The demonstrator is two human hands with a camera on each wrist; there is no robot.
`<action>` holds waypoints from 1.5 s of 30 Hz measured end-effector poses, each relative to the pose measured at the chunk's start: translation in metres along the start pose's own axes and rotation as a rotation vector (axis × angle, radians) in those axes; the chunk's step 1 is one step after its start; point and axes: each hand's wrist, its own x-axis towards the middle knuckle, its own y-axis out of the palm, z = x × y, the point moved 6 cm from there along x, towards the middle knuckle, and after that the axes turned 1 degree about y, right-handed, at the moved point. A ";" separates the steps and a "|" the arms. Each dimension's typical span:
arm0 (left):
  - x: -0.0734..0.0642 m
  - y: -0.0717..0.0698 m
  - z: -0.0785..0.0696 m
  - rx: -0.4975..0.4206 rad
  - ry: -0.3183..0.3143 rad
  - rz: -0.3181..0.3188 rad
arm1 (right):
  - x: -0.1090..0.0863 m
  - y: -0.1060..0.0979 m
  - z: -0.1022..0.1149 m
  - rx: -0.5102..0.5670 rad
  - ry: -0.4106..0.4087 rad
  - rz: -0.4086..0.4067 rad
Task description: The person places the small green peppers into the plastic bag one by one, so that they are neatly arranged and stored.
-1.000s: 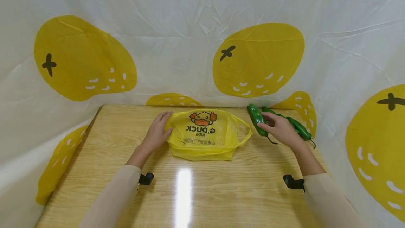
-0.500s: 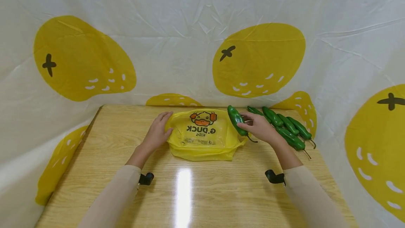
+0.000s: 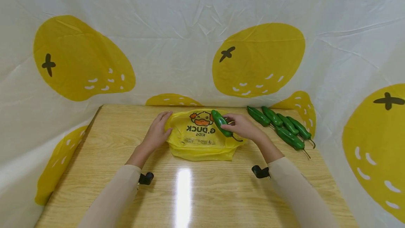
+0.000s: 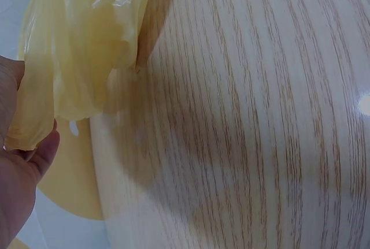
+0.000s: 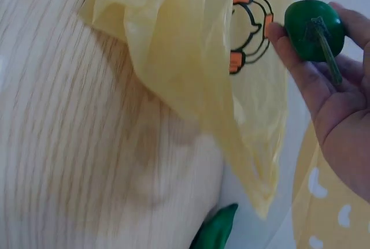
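My left hand [image 3: 158, 131] grips the left edge of a yellow plastic bag [image 3: 193, 152] printed with a duck; in the left wrist view the thumb and fingers pinch its film [image 4: 75, 47]. Between the thumb and fingers of my right hand [image 3: 242, 126] is a green chili pepper [image 3: 221, 124], held over the right part of the bag. The right wrist view shows this pepper from its stem end [image 5: 315, 29], beside the duck print on the bag [image 5: 179, 47]. Several more green peppers [image 3: 288, 138] lie in a group on the table to the right.
The wooden table [image 3: 215, 192] meets a white curtain [image 3: 177, 62] with yellow fruit prints at its back and sides. One loose pepper [image 5: 215, 229] shows at the bottom of the right wrist view.
My right hand has lifted one pepper from beside the group and carried it left, over the bag. The left hand stays at the bag's left edge.
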 end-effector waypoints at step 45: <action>-0.001 0.003 -0.002 0.033 0.016 0.002 | 0.091 0.109 0.045 -0.002 0.273 -0.034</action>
